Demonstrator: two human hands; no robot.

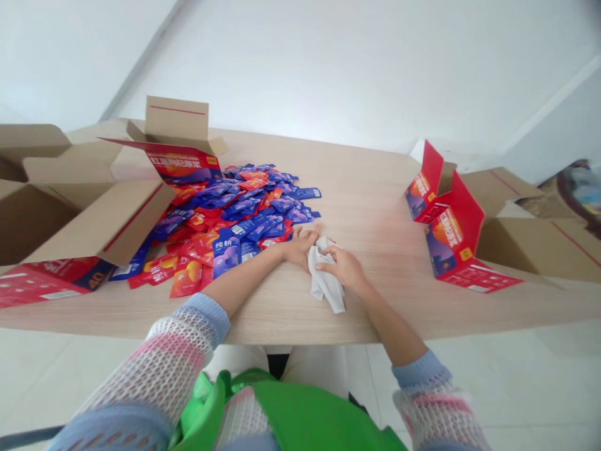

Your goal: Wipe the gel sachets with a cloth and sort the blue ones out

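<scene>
A crumpled white cloth or tissue (326,285) lies on the table in front of me, its loose end trailing toward the near edge. My right hand (346,268) grips it between thumb and fingers. Just left of it, my left hand (302,247) is open, fingers spread, touching the cloth's left side and next to the sachets. A large pile of blue sachets (226,254) and red sachets (185,282) spreads to the left of my hands. A small red bit shows behind the cloth; what it belongs to is hidden.
An open printed carton (183,164) stands behind the pile, and another open carton (56,275) is at the left. More open red cartons (420,191) (451,241) stand at the right. The wooden table (366,169) meets a white wall (328,69).
</scene>
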